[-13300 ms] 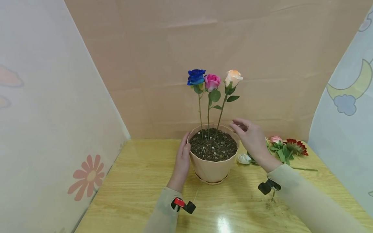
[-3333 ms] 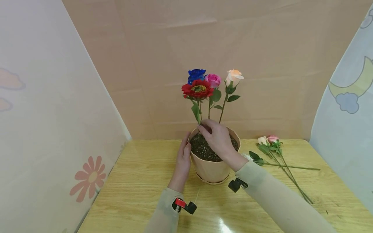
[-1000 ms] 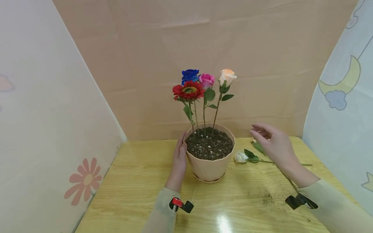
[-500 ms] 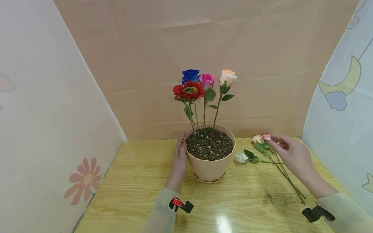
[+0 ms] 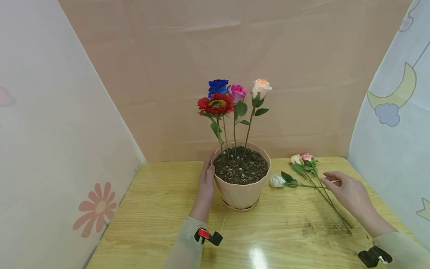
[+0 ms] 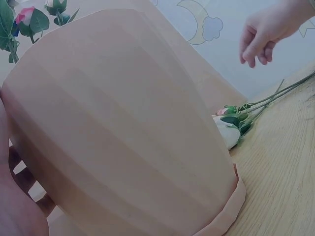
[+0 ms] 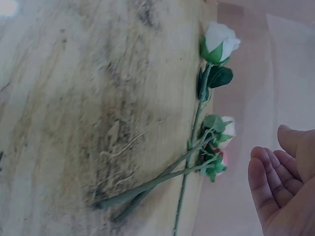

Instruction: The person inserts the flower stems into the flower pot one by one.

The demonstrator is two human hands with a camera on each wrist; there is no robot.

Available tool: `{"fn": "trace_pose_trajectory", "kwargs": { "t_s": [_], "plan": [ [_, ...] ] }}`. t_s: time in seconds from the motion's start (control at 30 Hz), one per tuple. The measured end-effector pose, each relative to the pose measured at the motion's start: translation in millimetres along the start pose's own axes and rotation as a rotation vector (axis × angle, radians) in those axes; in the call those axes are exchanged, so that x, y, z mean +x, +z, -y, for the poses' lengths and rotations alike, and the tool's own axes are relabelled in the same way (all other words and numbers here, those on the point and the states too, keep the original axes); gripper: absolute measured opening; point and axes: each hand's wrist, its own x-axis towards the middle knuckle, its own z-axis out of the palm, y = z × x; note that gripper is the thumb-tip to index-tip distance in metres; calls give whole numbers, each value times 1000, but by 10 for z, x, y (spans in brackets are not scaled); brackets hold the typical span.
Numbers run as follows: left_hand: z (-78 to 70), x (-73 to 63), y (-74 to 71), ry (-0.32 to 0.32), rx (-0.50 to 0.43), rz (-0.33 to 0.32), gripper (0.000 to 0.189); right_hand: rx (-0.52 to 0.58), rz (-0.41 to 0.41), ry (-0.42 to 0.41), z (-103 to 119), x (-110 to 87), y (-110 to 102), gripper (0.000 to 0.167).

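Note:
A peach-coloured flower pot (image 5: 237,194) filled with dark soil (image 5: 241,167) stands on its saucer. My left hand (image 5: 205,183) rests against the pot's left side, its fingers along the wall below the rim. Upright in the soil are a blue rose (image 5: 218,87), a pink rose (image 5: 237,92), a peach rose (image 5: 261,88) and a red daisy-like flower (image 5: 216,104). My right hand (image 5: 351,192) hovers by the stems on the right, fingers loosely bent and holding nothing. Under it lie a white rose (image 7: 219,42), a cream rose (image 5: 296,159) and a light pink rose (image 5: 307,157).
The wooden table (image 5: 158,209) carries scattered soil crumbs (image 5: 319,226) in front of the loose stems. A tan backdrop (image 5: 188,74) rises behind, with a white printed panel (image 5: 396,149) on the right and another panel (image 5: 50,149) on the left.
The red flower, lying on the table earlier, now stands in the pot. My right hand has left it and moved right, then down beside the loose stems. My left hand stays on the pot.

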Motion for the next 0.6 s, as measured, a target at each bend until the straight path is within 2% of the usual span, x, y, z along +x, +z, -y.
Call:
{"fn": "trace_pose_trajectory", "kwargs": {
  "t_s": [0.33, 0.6],
  "plan": [
    [2, -11, -8, 3, 9, 1, 55, -17, 71, 30, -277, -20, 94, 56],
    [-13, -10, -10, 0, 11, -2, 54, 6, 137, 45, -314, -40, 209, 57]
  ]
}}
